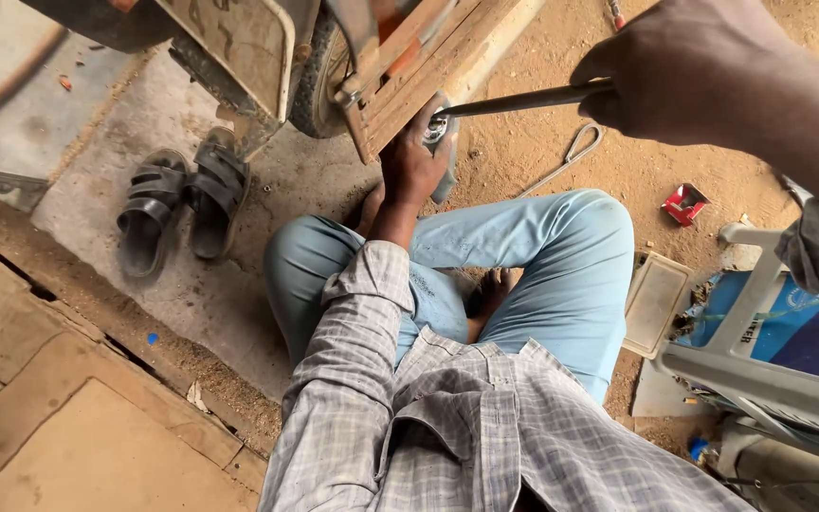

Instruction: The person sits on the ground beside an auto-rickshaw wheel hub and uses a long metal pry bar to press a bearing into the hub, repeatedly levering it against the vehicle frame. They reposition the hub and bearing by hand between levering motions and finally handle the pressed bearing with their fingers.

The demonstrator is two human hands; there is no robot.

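Gripping slim grey metal rod (523, 100), straight, dull

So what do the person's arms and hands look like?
Both hands are bare, with no gloves. The left hand comes out of a long sleeve of grey and white checked cloth, loose and creased, with a buttoned cuff. The right hand shows a bare forearm, with the same checked cloth bunched at the elbow.

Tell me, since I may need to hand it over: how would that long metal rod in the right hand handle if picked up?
The metal rod looks straight and solid, so probably stiff and rather heavy for its thickness. Its round, smooth shaft could roll on the ground and slip in a sweaty right hand.
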